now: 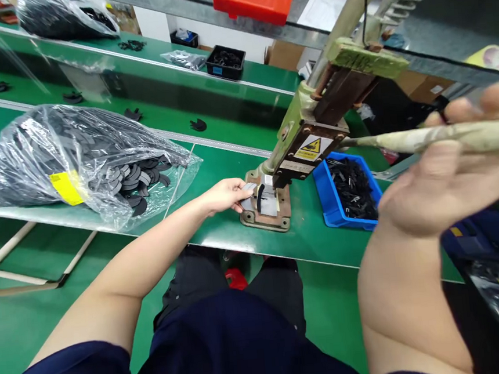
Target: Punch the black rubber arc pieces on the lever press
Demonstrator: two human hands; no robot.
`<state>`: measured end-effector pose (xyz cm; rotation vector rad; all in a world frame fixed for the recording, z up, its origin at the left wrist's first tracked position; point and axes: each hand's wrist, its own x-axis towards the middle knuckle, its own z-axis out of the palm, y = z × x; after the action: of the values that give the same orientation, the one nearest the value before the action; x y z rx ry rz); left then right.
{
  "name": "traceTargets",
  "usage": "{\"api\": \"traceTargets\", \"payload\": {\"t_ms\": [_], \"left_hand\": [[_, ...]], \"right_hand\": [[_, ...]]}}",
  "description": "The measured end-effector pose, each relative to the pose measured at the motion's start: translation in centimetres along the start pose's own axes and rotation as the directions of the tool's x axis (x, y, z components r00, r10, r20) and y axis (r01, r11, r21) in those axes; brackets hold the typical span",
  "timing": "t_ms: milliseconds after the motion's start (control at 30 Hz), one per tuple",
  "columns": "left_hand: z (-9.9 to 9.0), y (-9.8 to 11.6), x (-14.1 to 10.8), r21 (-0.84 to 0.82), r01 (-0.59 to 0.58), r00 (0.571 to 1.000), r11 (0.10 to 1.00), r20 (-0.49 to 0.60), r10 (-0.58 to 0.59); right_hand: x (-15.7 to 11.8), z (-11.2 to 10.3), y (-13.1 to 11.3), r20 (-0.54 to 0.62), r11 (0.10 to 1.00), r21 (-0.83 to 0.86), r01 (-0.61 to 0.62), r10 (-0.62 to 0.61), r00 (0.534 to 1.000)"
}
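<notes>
Left arm (163,247): stretches forward and inward, elbow (122,306) slightly bent
Left hand (226,196): pinches low, fingertips (247,192) close together
Right arm (410,295): rises steeply
Right hand (436,194): curls, held higher, wrist (415,239) bent, fingers (461,110) blurred

Press (314,123): worn, chipped painted metal | lever (467,136): mottled paint | bag (32,153): clear crinkled plastic, shines from here | curved pieces (134,177): matt | blue bin (342,219): smooth plastic | worktop (223,236): smooth, faintly glossy | shirt (245,338): matt cloth
</notes>
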<state>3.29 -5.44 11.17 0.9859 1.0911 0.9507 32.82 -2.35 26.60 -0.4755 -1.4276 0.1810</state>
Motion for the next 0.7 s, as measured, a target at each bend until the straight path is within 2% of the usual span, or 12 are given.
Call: {"api": "traceTargets", "payload": {"t_ms": [67, 133, 233, 300, 400, 567, 700], "left_hand": [[0.0, 0.9, -2.6, -0.013, -0.055, 0.998, 0.998, 0.006, 0.055], [0.3, 1.6, -4.7, -0.010, -0.088, 0.996, 0.996, 0.012, 0.088], [1.4, 2.0, -6.7, 0.013, -0.126, 0.992, 0.992, 0.020, 0.125], [2.4, 2.0, -7.5, 0.028, -0.146, 0.989, 0.989, 0.035, 0.145], [3.9, 1.5, -8.5, 0.057, -0.157, 0.986, 0.986, 0.055, 0.154], [5.7, 1.0, -10.4, 0.087, -0.128, 0.992, 0.988, 0.033, 0.125], [6.4, 1.0, -11.5, 0.088, -0.074, 0.995, 0.993, 0.068, 0.069]], "right_hand": [[-3.5, 0.7, 0.9, -0.035, 0.999, -0.012, -0.030, 0.029, 0.999], [-8.9, 1.8, 1.2, 0.093, 0.988, -0.012, -0.151, 0.151, 0.984], [-16.6, 3.4, 0.3, 0.375, 0.939, -0.039, -0.343, 0.332, 0.866], [-19.8, 4.0, -0.7, 0.457, 0.908, -0.053, -0.415, 0.392, 0.798], [-21.6, 4.1, -1.7, 0.457, 0.882, -0.064, -0.468, 0.442, 0.772], [-22.2, 3.0, -2.6, 0.444, 0.878, -0.044, -0.477, 0.445, 0.778], [-22.6, 2.1, -3.9, 0.462, 0.898, -0.010, -0.439, 0.394, 0.795]]}}
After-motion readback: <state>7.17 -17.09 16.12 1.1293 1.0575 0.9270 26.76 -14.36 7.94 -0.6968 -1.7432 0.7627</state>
